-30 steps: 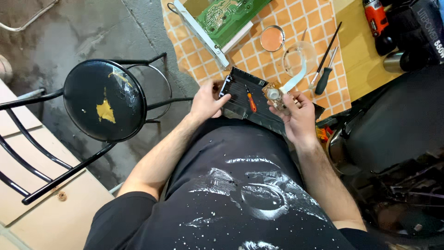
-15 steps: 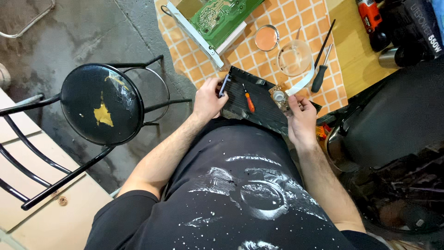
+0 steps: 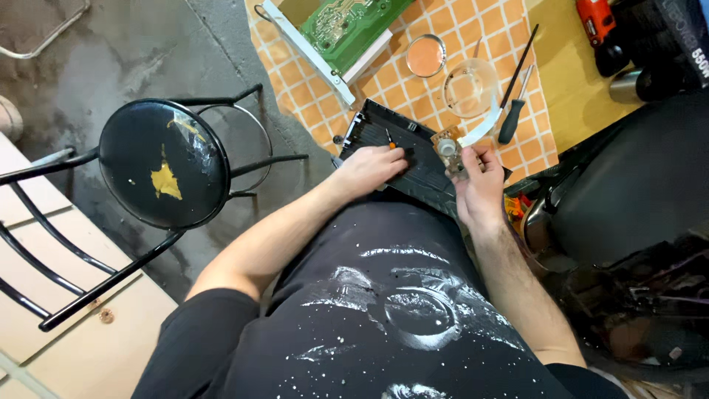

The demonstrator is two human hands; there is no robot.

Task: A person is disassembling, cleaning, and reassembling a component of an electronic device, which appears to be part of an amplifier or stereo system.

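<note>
checkered table (image 3: 443,92): small part (image 3: 447,146) between right fingers (image 3: 464,159).

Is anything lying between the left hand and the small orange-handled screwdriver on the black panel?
Nothing visible does. The left hand lies flat on the black panel, fingertips right beside the orange-handled screwdriver.

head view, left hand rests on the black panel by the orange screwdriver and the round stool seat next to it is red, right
Not quite. In the head view the stool seat is black with a yellow patch, not red. The left hand does rest on the black panel by the orange screwdriver.
</note>
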